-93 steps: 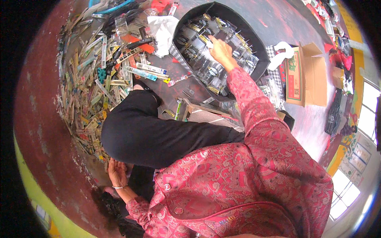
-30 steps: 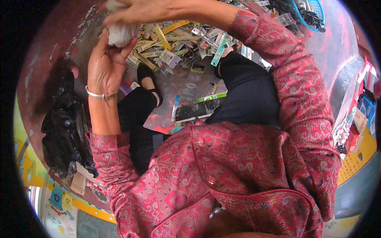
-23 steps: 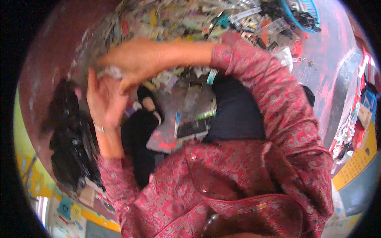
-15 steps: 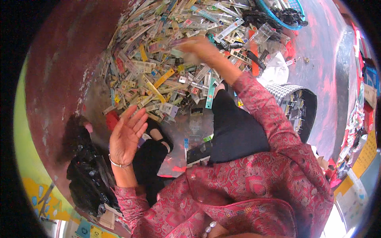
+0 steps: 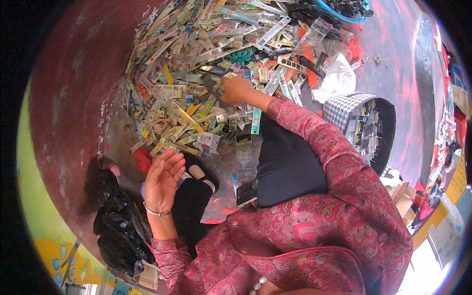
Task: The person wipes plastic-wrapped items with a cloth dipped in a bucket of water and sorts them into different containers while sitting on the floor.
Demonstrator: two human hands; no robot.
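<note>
Grey red-smeared floor (image 5: 223,166) below right hand (image 5: 238,92) | flat clear-plastic packets (image 5: 172,92) heaped beneath its curled fingers, grip unclear | left hand (image 5: 163,183) unclenched, palm upturned | chipped maroon paintwork (image 5: 69,123) leftward

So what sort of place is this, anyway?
Probably an informal indoor workspace, judging by the heap of slim clear packets spread on the floor, the black-and-white patterned bin and the painted wall at lower left.
</note>
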